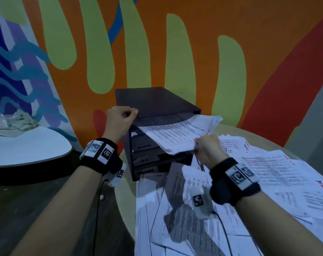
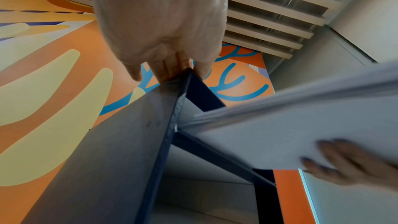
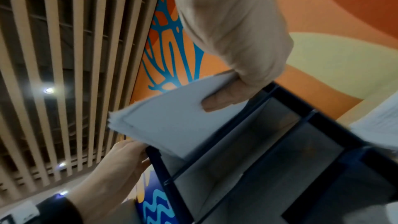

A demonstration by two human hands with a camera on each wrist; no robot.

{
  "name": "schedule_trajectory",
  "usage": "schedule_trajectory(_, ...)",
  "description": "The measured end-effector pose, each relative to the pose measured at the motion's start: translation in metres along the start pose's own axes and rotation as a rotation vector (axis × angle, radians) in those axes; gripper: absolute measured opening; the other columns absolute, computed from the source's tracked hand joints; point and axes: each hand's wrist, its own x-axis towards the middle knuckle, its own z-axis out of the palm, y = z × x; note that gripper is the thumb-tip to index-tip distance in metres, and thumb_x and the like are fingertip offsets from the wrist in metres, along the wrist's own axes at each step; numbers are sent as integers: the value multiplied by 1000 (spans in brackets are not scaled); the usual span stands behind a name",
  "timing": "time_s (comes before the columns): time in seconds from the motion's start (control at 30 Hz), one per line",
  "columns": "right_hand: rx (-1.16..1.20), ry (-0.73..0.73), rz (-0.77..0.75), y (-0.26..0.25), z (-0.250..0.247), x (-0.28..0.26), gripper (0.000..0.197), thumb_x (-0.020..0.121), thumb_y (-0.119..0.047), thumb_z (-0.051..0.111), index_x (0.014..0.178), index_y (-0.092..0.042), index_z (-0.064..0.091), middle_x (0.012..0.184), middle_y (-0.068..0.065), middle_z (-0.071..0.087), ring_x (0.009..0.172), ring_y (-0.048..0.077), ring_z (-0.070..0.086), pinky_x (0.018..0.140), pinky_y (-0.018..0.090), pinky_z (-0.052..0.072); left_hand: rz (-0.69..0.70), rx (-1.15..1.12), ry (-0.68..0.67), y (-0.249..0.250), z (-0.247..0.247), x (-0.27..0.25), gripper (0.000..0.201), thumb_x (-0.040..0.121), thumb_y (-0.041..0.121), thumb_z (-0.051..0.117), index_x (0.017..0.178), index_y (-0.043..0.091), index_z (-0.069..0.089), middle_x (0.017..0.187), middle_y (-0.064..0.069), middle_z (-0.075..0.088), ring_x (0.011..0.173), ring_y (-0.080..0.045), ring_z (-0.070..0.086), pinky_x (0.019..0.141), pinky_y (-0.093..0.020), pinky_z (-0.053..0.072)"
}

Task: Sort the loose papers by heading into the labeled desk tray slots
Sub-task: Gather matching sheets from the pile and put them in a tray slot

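A dark multi-slot desk tray stands on the round table against the painted wall, with white labels on its slot fronts. My left hand grips the tray's top front left corner, fingers curled over the edge. My right hand pinches the near edge of a sheaf of printed papers. The sheaf's far end lies partly inside the top slot, tilted. From below, the sheaf rests on my right fingers. Loose papers with red headings cover the table to the right.
The painted wall stands right behind the tray. A second white round table with crumpled plastic sits at the left. Bare beige tabletop shows in front of the tray's left side. Thin cables hang from my wrist cameras.
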Motion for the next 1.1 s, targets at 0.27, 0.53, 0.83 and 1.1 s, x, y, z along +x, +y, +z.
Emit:
schedule_trajectory(0.27,-279,-127,95,1,79,21,20,97,6,38,84,-9,37,79,16,52,37,16,47,34,16,34,32,-14,79,-8,7,-2,20,92,26,65,85,11,77,92,7,72,90,-8,66,100,-50,46)
schedule_trajectory(0.53,84,-106,106,-3,107,61,49,90,20,38,136,4,39,130,32,50,66,38,72,44,30,54,36,-80,120,-16,14,-2,19,92,25,65,87,12,78,92,12,70,90,-3,66,115,-45,33)
schedule_trajectory(0.83,-62,-20,218,0,117,53,48,95,-30,58,130,2,52,121,13,60,101,25,63,87,29,53,29,-116,142,-14,16,-4,17,91,23,65,85,13,77,90,9,72,90,-2,67,112,-46,36)
schedule_trajectory(1.1,-233,-111,12,-6,88,38,13,91,14,49,104,17,50,77,33,59,35,29,61,35,27,49,23,74,125,-1,15,-5,19,94,22,61,87,12,75,96,2,74,94,-11,65,120,-41,18)
